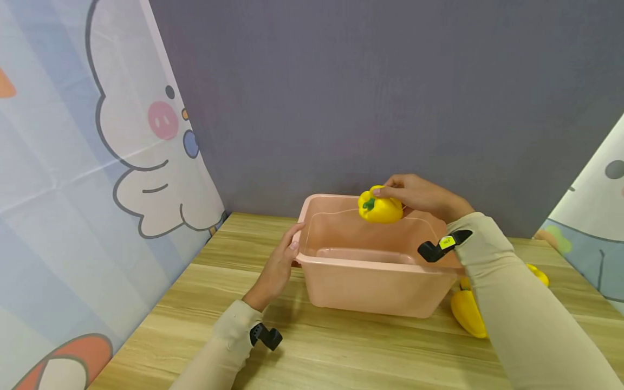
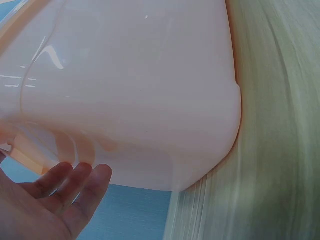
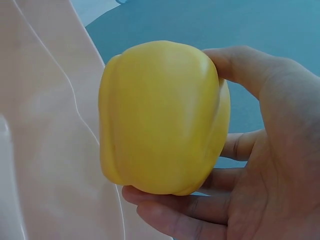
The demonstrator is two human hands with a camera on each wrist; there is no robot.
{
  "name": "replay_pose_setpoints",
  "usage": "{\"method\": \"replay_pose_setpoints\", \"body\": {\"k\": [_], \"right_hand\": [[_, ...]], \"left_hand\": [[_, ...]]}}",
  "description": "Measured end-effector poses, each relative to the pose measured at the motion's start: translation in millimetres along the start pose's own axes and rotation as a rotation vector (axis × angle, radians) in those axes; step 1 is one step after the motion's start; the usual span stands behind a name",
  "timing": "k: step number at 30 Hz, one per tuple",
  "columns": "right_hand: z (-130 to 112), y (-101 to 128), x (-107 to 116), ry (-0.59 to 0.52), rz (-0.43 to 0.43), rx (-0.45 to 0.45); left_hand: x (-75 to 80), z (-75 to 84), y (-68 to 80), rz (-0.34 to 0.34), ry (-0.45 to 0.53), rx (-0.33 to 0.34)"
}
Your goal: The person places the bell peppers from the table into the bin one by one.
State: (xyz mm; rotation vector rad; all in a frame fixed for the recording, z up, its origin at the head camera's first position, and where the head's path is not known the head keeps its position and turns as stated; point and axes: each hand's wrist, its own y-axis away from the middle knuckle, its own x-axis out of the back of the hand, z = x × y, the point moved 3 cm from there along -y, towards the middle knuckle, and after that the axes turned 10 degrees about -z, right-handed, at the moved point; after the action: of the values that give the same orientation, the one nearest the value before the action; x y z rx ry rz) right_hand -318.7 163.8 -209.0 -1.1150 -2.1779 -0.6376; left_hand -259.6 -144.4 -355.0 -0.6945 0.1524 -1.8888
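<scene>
A pink plastic tub point(image 1: 370, 287) stands on the wooden table. My right hand point(image 1: 419, 194) grips a yellow bell pepper point(image 1: 380, 208) above the tub's far side, its green stem pointing left. In the right wrist view the pepper point(image 3: 162, 117) fills the frame, wrapped by my fingers point(image 3: 200, 207) beside the tub's wall point(image 3: 45, 125). My left hand point(image 1: 278, 265) rests with straight fingers against the tub's left rim. The left wrist view shows those fingers point(image 2: 75, 187) against the tub's wall point(image 2: 130, 90).
Two more yellow peppers point(image 1: 469, 311) lie on the table right of the tub, partly behind my right sleeve. A grey wall stands behind, and cartoon-printed curtains hang at left and right. Bare table point(image 1: 341, 352) lies in front of the tub.
</scene>
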Motion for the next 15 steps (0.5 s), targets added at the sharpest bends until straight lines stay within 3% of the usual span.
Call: {"method": "replay_pose_setpoints", "body": {"k": [15], "right_hand": [[-8, -15, -8, 0.024, -0.027, -0.019]], "left_hand": [[-0.4, -1.1, 1.0, 0.003, 0.044, -0.002]]}}
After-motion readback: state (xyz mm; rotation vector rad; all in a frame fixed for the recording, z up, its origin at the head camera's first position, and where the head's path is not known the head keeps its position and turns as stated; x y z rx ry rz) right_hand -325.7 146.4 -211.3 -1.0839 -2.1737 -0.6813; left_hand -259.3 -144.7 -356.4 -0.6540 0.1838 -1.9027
